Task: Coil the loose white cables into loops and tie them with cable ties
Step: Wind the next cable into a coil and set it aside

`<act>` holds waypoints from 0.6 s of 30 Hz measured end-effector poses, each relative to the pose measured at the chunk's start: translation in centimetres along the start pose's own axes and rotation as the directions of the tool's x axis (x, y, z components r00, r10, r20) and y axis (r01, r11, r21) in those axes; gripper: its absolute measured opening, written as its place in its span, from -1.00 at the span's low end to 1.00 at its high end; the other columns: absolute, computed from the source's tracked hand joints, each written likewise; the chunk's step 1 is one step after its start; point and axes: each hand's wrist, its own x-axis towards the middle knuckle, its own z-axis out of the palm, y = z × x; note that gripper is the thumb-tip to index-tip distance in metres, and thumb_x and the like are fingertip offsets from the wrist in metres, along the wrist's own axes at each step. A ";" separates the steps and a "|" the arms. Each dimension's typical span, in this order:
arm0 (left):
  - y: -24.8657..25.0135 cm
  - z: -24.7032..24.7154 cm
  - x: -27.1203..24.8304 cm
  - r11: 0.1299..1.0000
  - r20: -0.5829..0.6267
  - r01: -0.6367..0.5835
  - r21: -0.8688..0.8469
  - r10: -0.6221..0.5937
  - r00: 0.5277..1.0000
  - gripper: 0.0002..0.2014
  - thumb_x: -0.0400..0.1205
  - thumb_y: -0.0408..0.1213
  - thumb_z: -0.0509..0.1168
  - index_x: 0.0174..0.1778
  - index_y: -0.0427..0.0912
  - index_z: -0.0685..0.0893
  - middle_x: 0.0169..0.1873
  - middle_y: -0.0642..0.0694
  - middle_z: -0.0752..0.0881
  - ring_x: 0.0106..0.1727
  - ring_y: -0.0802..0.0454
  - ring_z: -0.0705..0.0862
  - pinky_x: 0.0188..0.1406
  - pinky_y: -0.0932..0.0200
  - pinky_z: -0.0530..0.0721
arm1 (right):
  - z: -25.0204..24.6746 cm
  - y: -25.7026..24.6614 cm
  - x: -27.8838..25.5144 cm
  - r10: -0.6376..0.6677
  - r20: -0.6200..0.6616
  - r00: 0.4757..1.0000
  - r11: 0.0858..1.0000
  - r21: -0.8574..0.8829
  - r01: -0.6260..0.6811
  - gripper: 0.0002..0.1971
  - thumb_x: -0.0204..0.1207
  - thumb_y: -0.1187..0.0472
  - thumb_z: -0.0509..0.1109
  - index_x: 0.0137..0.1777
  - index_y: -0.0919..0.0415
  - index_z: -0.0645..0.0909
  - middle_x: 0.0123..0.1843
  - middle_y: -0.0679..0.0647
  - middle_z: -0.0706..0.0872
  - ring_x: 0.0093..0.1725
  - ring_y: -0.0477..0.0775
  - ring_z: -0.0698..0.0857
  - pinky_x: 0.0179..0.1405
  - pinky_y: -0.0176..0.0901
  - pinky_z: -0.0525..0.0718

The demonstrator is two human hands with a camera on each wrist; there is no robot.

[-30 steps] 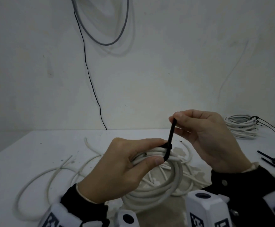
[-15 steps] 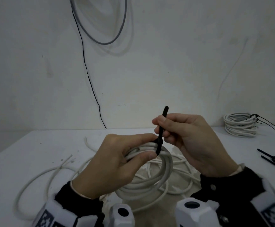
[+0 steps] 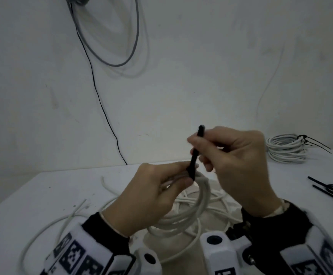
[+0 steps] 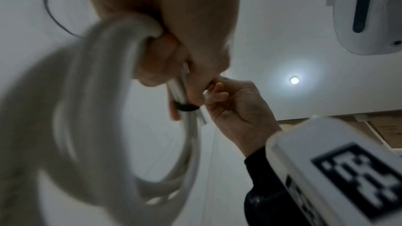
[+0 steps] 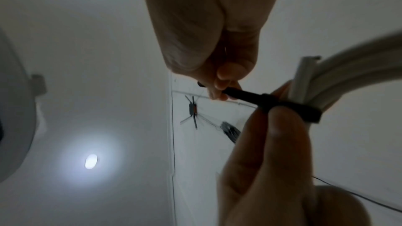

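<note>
Scuffed plain white wall point(image 3: 201, 76), grey cable loop point(image 3: 113, 65) hung high on it, thin black wire point(image 3: 102, 107) running down behind white table point(image 3: 42, 195), white ceiling point(image 5: 87, 57) with one small round lit lamp point(image 5: 91, 161), dim.

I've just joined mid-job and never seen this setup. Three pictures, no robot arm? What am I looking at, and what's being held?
There is no machine: a person works with bare hands, wearing cameras. The wide picture is from the head camera, looking down at a white table. The other two look up from each wrist, past the fingers. The left hand grips a coil of white cable; a black cable tie is wrapped around it. The right hand pinches the tie's free tail. On the table: loose white cable at the left, a finished tied coil far right, spare black ties nearer right.
</note>
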 end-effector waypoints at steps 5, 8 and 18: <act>0.8 0.0 0.3 0.986 0.103 -0.150 0.071 0.143 0.984 -0.75 0.63 -0.25 0.28 0.15 -0.23 0.72 -0.10 0.11 0.80 -0.14 0.42 0.69 -0.15 0.37 0.66 | -1.3 0.8 0.7 0.175 -0.052 0.983 0.977 0.130 -0.167 -0.83 0.43 0.48 0.45 -0.38 0.35 0.72 -0.60 0.06 0.63 -0.66 0.00 0.45 -0.63 -0.28 0.46; 0.6 0.8 1.0 0.987 0.071 -0.096 0.133 0.087 0.994 -0.81 0.61 -0.29 0.31 0.08 -0.22 0.74 -0.22 0.26 0.73 -0.26 0.54 0.63 -0.23 0.63 0.46 | -1.0 0.7 0.5 0.118 -0.098 0.988 0.989 0.101 -0.109 -0.85 0.42 0.48 0.47 -0.35 0.32 0.73 -0.59 0.04 0.65 -0.65 -0.12 0.49 -0.61 -0.39 0.45; 2.5 -0.2 2.9 0.989 0.141 -0.032 0.144 0.012 0.990 -0.75 0.62 -0.17 0.29 0.15 -0.14 0.74 -0.14 0.08 0.82 -0.35 0.51 0.61 -0.31 0.59 0.44 | -2.2 -1.0 0.8 -0.135 -0.063 0.989 0.990 0.036 0.138 -0.88 0.47 0.46 0.44 -0.26 0.32 0.73 -0.45 0.20 0.69 -0.58 -0.13 0.55 -0.54 -0.37 0.51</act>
